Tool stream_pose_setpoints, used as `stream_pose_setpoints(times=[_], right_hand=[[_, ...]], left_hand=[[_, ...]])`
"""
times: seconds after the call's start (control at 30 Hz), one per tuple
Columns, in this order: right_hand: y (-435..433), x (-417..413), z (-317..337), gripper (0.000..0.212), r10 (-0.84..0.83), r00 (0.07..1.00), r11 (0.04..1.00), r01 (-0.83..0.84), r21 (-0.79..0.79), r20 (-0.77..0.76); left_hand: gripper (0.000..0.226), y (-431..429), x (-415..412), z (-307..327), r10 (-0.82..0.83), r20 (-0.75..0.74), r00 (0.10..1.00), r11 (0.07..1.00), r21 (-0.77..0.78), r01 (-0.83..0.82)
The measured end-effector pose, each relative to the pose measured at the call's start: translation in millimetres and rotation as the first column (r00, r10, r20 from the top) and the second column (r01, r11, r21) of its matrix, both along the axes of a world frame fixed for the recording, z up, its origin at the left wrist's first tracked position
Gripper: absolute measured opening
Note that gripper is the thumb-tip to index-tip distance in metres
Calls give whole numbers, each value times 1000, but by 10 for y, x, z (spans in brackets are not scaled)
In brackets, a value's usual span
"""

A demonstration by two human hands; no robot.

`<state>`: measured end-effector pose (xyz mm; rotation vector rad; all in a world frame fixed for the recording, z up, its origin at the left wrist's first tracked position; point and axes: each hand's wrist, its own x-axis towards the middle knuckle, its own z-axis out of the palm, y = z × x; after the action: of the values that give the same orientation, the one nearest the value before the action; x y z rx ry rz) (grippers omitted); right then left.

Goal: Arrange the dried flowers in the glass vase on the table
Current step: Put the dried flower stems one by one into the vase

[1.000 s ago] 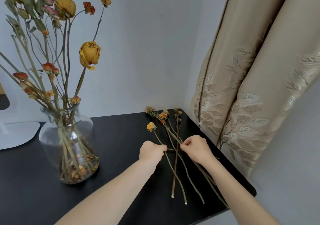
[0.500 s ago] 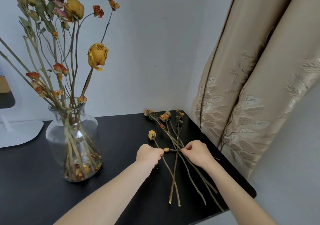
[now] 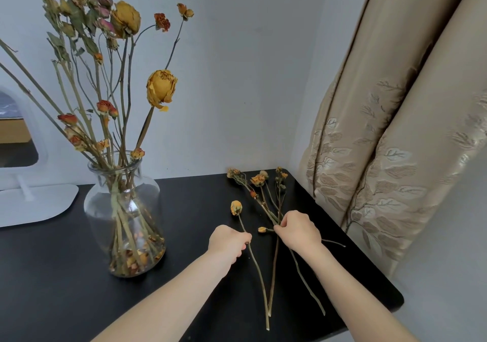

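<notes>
Brittle, straw-coloured stems are what both hands are busy with, just right of the glass vase (image 3: pixel 122 210). The left hand (image 3: pixel 228 241) is curled shut around the single yellow-headed stem (image 3: pixel 254 257), gripping it a little below its bloom. The right hand (image 3: pixel 299 229) pinches the bunch of loose stems (image 3: pixel 266 204) where they cross, a small broken bud (image 3: pixel 262 230) lying just off its fingertips.

A moment ago the two hands were nearly touching over the same tangle; now they have drawn apart, and the yellow stem has swung clear of the others so that it lies on its own — nearer the vase. To my eye that means one flower has been teased free and is ready to be lifted, while the rest are being held down.

Further out, the vase stands on the black table (image 3: pixel 66 275) to the left of the hands, already crowded with tall dried flowers (image 3: pixel 123 78), fallen petals at its bottom. Beyond the vase sits a white mirror stand (image 3: pixel 34 204); on the far side of the loose stems hangs a beige curtain (image 3: pixel 395 157).
</notes>
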<state>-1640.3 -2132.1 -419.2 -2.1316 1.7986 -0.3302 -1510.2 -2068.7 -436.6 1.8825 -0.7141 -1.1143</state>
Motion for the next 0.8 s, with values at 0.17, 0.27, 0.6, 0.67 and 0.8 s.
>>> stream_pose_setpoints(times=[0.17, 0.27, 0.6, 0.67, 0.8], right_hand=[[-31, -45, 51, 12, 23, 998, 999, -21, -25, 65], [-46, -86, 80, 11, 41, 986, 999, -37, -33, 158], [-22, -179, 117, 19, 38, 952, 997, -58, 58, 303], [9, -178, 78, 19, 28, 947, 994, -62, 93, 321], [57, -163, 29, 17, 20, 942, 988, -70, 137, 336]], left_hand=[[9, 22, 10, 17, 5, -9, 1000, 1000, -19, -5], [9, 54, 17, 36, 9, -19, 1000, 999, -52, -10], [9, 133, 25, 39, 28, -19, 999, 992, -122, -31], [9, 143, 9, 15, 20, -23, 1000, 993, -116, -22], [11, 143, -11, -30, 4, 31, 1000, 996, -87, -1]])
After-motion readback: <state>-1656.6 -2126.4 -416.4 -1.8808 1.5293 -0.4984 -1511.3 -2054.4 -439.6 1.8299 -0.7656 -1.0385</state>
